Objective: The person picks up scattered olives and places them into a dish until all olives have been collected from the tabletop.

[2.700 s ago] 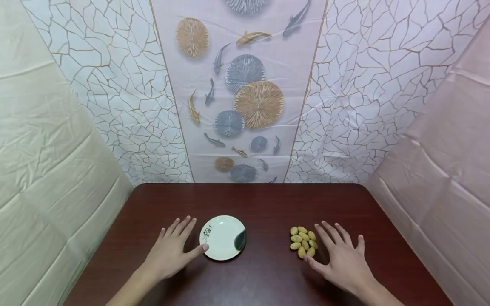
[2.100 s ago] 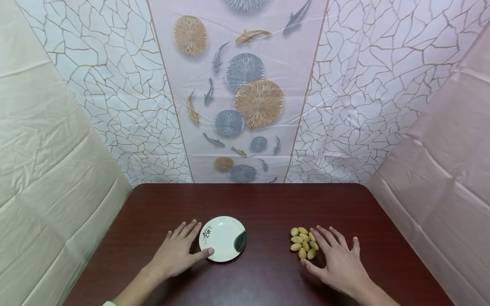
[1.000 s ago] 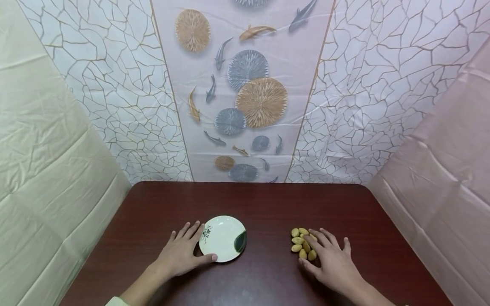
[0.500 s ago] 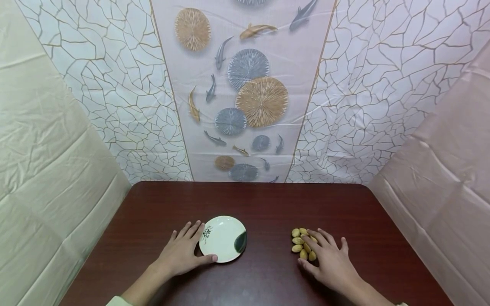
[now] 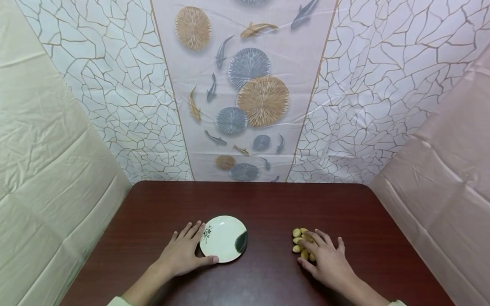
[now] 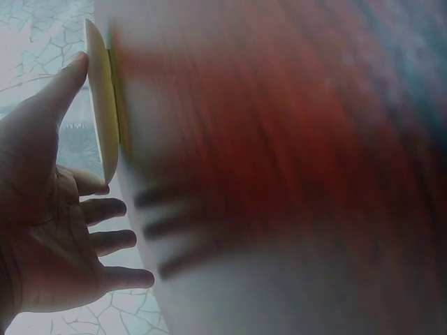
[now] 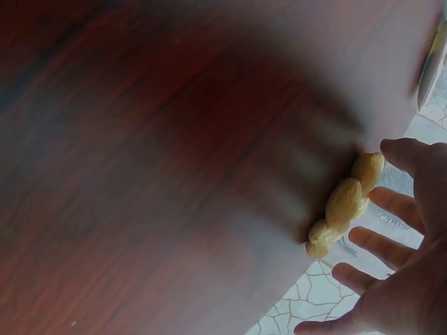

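A small white plate (image 5: 223, 244) with a dark green patch and a floral print lies on the table left of centre. My left hand (image 5: 180, 255) is at its left side, fingers spread. In the left wrist view the thumb and index fingertip meet the rim of the plate (image 6: 103, 105) at two places. Over on the right, several yellow-green, olive-like fruits (image 5: 297, 233) lie in a tight cluster. My right hand (image 5: 330, 261) reaches over them with extended, slightly bent fingers, covering part of the cluster. In the right wrist view its fingertips are close to the fruits (image 7: 343, 202).
The dark red-brown table (image 5: 264, 204) has rounded far corners. Behind it hangs a patterned cloth (image 5: 237, 97) with fish and round motifs. Pale cloth walls (image 5: 49, 170) close in both sides. A stretch of tabletop separates the plate from the fruits.
My left hand has moved right until its thumb and index finger are at the plate's rim. My right hand has moved left over the fruits. Plate and fruits keep their places on the table.
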{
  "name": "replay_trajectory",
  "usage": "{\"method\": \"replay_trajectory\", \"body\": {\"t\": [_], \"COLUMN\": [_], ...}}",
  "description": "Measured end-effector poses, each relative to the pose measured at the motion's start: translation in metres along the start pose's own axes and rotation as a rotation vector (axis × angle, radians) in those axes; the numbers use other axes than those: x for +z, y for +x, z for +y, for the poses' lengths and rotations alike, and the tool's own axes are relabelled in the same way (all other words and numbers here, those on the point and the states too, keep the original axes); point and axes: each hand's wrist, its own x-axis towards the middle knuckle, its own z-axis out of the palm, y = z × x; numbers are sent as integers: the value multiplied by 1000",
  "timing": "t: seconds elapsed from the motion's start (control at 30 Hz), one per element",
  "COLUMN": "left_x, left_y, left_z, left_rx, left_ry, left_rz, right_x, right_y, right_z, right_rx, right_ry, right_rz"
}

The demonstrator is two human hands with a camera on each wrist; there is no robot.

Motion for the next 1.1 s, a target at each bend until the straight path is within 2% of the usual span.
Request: {"method": "replay_trajectory", "body": {"t": [0.37, 0.8, 1.1], "left_x": [0, 3, 2], "left_y": [-2, 3, 4], "left_z": [0, -4, -4], "left_rx": [11, 89, 60], "left_ry": [-19, -40, -59], "left_rz": [-5, 41, 7], "right_x": [6, 10, 10], "right_y": [6, 13, 15], "right_z": [-5, -11, -13], "right_rx": [-39, -40, -49], "right_ry": [-9, -39, -51], "right_rz": [39, 54, 62]}}
